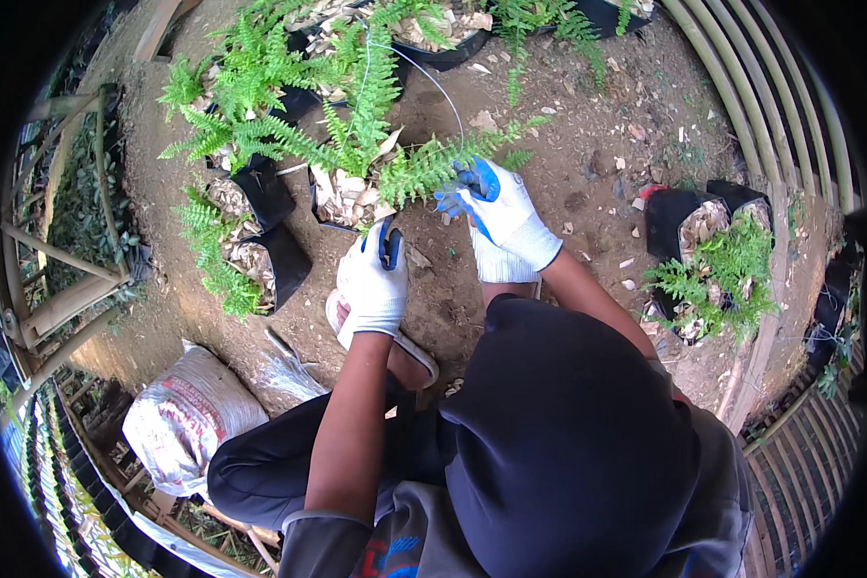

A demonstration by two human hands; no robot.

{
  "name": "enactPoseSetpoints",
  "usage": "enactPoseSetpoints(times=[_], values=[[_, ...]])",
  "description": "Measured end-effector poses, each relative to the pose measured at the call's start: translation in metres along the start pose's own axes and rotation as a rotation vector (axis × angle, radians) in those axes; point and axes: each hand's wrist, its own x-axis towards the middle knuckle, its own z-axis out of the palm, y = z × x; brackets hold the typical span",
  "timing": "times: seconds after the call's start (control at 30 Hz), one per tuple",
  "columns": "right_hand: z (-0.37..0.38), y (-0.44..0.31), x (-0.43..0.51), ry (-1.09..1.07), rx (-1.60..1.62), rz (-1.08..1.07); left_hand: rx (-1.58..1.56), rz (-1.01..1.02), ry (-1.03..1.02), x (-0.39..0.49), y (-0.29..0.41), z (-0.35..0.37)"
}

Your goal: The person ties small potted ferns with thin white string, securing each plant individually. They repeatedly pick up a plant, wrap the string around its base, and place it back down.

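A fern (367,137) with long fronds grows from a black planter bag (332,225) topped with pale dry chips (347,196). My left hand (377,278), in a white knit glove with blue-coated fingers, is at the near side of this bag, fingers curled. Whether it grips the rim is hidden. On the right, my gloved right hand (497,206) has its bent fingers at a frond (433,170) that leans rightward. A thin pale wire (433,83) arches over the fern and comes down by those fingers; their hold on it is unclear.
More bagged ferns (260,79) crowd the far left, with two black bags (282,264) nearer. Another fern group (730,267) stands at right beside a wooden board (758,361). A printed white sack (188,419) lies at lower left. Bamboo slats (758,87) border the soil.
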Motion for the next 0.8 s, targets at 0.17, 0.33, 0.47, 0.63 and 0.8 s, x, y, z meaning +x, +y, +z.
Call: enactPoseSetpoints(times=[0.17, 0.33, 0.47, 0.63, 0.8], values=[[0.008, 0.014, -0.016, -0.089, 0.177, -0.037, 0.131, 0.061, 0.005, 0.009, -0.004, 0.002], [0.021, 0.035, -0.005, -0.033, 0.322, -0.093, -0.246, -0.156, -0.011, 0.026, 0.006, -0.004], [0.035, 0.044, 0.011, 0.094, 0.101, -0.142, -0.885, -0.497, 0.069, 0.041, 0.014, -0.006], [0.048, 0.045, 0.028, 0.133, 0.211, -0.145, -0.986, -0.415, 0.026, 0.047, 0.012, -0.010], [0.055, 0.041, 0.030, 0.158, 0.218, -0.174, -0.945, -0.408, 0.031, 0.047, 0.011, -0.009]])
